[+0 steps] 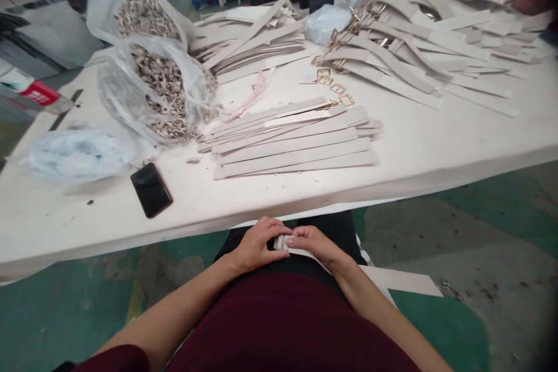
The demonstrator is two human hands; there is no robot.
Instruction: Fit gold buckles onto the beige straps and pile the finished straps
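Gripping one end of a long, flat beige strap [405, 280] low over the lap, just off the near edge of the white-covered table [436, 145], both hands work close together. L hand [258, 245] has its fingers curled w/ thumb below, holding the folded-looking strap end btwn them; R hand [314, 244] pinches the same end, thumb & fingertips closed on it. Exact fold is too small to tell. Rest of strap runs under the R wrist & sticks out past the R forearm, its free end over the green-and-grey floor [457, 325]. On the table, straight ahead, lies a loose stack of flat beige strips [296, 148], roughly side by side, some overlapping. Behind it, a few gold-coloured rectangular metal buckles [337, 89] & a thin pink ribbon [248, 99]. Far R: big heap of beige straps w/ gold buckles [392, 46], many crossing. Far centre: another pile of beige strips [257, 40]. To the L, clear plastic bags [108, 78] hold lots of small beige loops [161, 78]; nearer, a crumpled clear bag [82, 154] & a black rectangular phone [151, 190], tilted relative to the table edge. Far L, a clear bottle w/ red-and-white label [37, 92], partly blurred.
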